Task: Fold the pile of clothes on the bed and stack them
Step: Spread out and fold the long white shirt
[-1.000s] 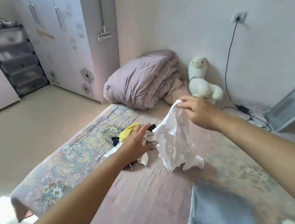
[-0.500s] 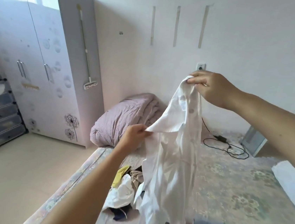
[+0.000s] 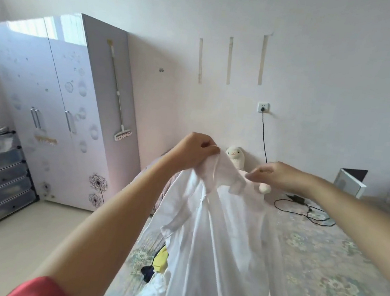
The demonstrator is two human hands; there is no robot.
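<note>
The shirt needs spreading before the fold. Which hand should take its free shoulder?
Right, probably. The left hand already grips the shirt at its top, while the right hand is beside the other shoulder.

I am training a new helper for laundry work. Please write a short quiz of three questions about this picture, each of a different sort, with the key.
1. True or false: the left hand grips the top of the white shirt.
2. Multiple choice: the stuffed toy sits (A) on the floor, (B) by the wall behind the shirt, (C) on the wardrobe.
3. Fill in: among the unfolded clothes on the bed, one piece is bright ____.

Key: 1 true; 2 B; 3 yellow. The right hand pinches the shirt's other upper edge.
</note>
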